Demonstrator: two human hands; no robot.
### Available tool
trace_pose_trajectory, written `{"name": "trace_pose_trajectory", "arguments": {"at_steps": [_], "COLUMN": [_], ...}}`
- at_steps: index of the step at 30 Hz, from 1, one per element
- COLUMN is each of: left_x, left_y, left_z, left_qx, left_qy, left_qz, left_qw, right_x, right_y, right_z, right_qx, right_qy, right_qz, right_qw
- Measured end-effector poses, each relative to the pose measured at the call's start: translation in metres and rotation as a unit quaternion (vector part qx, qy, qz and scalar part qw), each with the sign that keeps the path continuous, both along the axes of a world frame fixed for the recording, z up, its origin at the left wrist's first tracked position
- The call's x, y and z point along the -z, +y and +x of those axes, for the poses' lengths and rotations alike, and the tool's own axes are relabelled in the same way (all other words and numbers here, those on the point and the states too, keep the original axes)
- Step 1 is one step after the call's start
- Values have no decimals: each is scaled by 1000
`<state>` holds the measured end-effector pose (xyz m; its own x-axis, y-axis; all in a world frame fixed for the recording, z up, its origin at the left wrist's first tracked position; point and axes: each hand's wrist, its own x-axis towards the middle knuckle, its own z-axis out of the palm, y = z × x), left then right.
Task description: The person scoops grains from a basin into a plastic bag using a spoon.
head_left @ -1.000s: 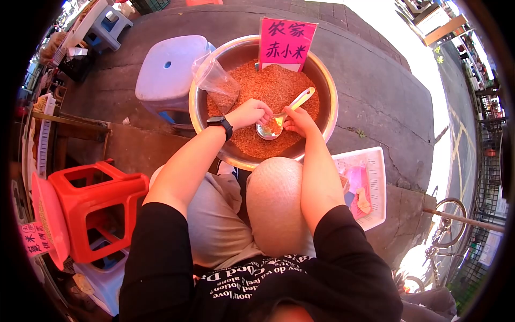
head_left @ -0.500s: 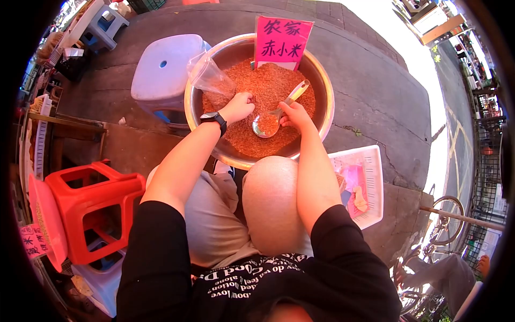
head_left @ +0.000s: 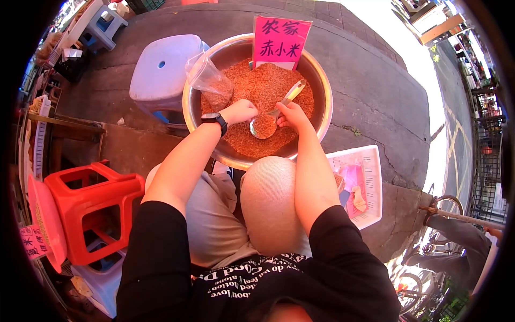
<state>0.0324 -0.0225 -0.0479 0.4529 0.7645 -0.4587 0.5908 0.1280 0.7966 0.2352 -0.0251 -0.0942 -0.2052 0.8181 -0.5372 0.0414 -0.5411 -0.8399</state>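
Observation:
A wide metal basin (head_left: 325,110) full of reddish-brown millet-like grain (head_left: 263,80) stands in front of my knees. My right hand (head_left: 292,116) grips a metal ladle (head_left: 262,129) low on its handle, which slants up to the right. The ladle's bowl rests in the grain, with some grain inside. Just left of the ladle, my left hand (head_left: 240,111) is closed, fingertips together; whatever they pinch is too small to make out. Left of it, a see-through plastic bag (head_left: 206,78) partly filled with grain stands open against the basin's inner wall.
A pink handwritten sign (head_left: 281,40) stands in the basin's far side. A blue stool (head_left: 163,67) is to the left, a red stool (head_left: 94,209) at lower left. By my right knee lies a white basket (head_left: 370,188) with pink contents. A person (head_left: 456,247) passes near a bicycle at lower right.
My left hand has shifted slightly downward, away from the bag and closer to the ladle. The ladle has barely moved. At lower right the passing person has moved up.

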Motion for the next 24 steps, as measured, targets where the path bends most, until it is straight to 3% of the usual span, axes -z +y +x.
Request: {"name": "trace_pose_trajectory", "arguments": {"at_steps": [2,4,8,10,11,15,22,23,24], "left_x": [-2,8,35,15,6,4,24,24,12], "left_y": [-1,-6,-5,-5,-6,-12,-14,-3,-5], "left_z": [0,1,1,-4,-6,-4,-3,-8,-6], "left_qx": [-10,-68,-161,-26,43,-67,-61,31,11], "left_qy": [-48,-70,17,55,73,14,106,38,17], "left_qz": [-168,53,376,140,16,139,298,88,22], "left_qw": [985,994,912,988,996,988,947,995,1000], "right_x": [-1,-6,-11,-9,-8,-6,-8,-7,-7], "right_y": [0,-1,-2,-2,-1,-1,-2,-1,-1], "right_z": [-1,-2,-3,-2,-2,-1,-2,-1,-1], "right_qx": [2,-2,-1,-4,-6,-15,-15,-16,-16], "right_qy": [-3,-6,-19,-17,-17,-32,-27,-27,-25], "right_qz": [-1,-4,-4,-4,-4,1,1,0,1], "right_qw": [1000,1000,1000,1000,1000,999,1000,1000,1000]}}
